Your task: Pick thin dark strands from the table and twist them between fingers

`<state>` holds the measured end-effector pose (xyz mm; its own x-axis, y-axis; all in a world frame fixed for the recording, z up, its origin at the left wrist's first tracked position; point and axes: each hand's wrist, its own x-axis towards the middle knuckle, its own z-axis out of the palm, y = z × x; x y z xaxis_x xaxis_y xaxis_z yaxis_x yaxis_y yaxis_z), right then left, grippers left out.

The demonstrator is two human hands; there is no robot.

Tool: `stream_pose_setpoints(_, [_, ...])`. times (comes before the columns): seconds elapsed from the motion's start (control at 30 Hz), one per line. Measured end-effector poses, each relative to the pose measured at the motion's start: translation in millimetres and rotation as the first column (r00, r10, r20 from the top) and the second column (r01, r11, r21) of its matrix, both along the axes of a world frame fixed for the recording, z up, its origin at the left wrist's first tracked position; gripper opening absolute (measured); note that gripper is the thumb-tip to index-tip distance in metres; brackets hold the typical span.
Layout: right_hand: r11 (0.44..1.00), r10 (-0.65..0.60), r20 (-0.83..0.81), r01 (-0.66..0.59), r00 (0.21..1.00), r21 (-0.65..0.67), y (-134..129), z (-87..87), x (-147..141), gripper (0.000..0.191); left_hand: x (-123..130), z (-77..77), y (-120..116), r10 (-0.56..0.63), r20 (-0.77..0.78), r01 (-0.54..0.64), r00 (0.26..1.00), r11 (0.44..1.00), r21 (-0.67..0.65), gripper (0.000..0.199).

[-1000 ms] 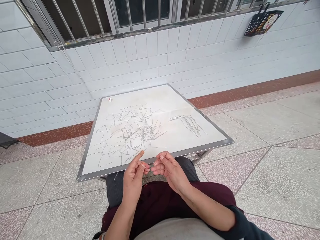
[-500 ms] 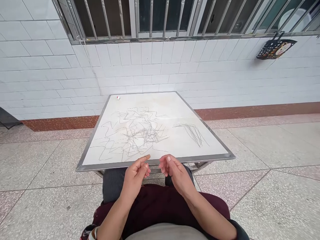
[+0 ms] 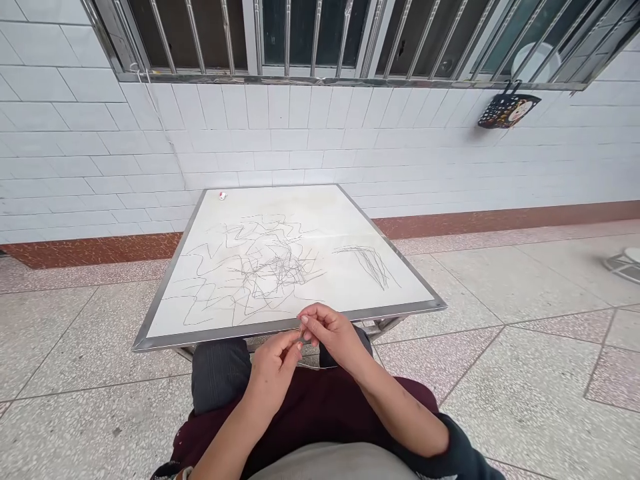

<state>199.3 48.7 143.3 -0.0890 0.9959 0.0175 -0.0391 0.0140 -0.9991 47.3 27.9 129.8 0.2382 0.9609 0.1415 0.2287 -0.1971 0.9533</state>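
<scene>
My left hand and my right hand meet over my lap, just below the near edge of a white table. Their fingertips pinch a thin wire between them, barely visible. A tangled pile of zigzag wires covers the table's left and middle. A small bundle of straighter wires lies on the right side of the table.
A tiny red and white object sits at the table's far left corner. A white tiled wall with a barred window stands behind. A dark basket hangs on the wall at the right. Tiled floor surrounds the table.
My hands, apart half a second ago, have come together with fingertips touching around a wire. The camera view has shifted slightly.
</scene>
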Motion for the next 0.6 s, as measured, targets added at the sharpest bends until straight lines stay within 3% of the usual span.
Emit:
stream_pose_setpoints(0.23, [0.986,-0.164,0.053,0.163,0.985,0.030,2,-0.8,3,0.012,2,-5.4,1,-0.089,0.097,0.112,0.991,0.959,-0.262,0.027])
stream_pose_setpoints(0.37, [0.986,-0.166,0.055,0.164,0.985,0.040,2,-1.6,1,0.012,5,-4.5,0,-0.020,0.217,0.097,0.976,0.931,-0.353,0.023])
stream_pose_setpoints(0.5, [0.979,-0.199,0.070,0.196,0.977,0.057,1,1.3,0,0.011,10,-4.5,-3,0.037,0.449,0.171,0.893,0.894,-0.414,0.030])
stream_pose_setpoints(0.6, [0.974,-0.222,0.087,0.217,0.971,0.066,2,5.7,2,0.009,13,-6.9,-6,0.067,0.530,0.190,0.845,0.889,-0.416,0.035])
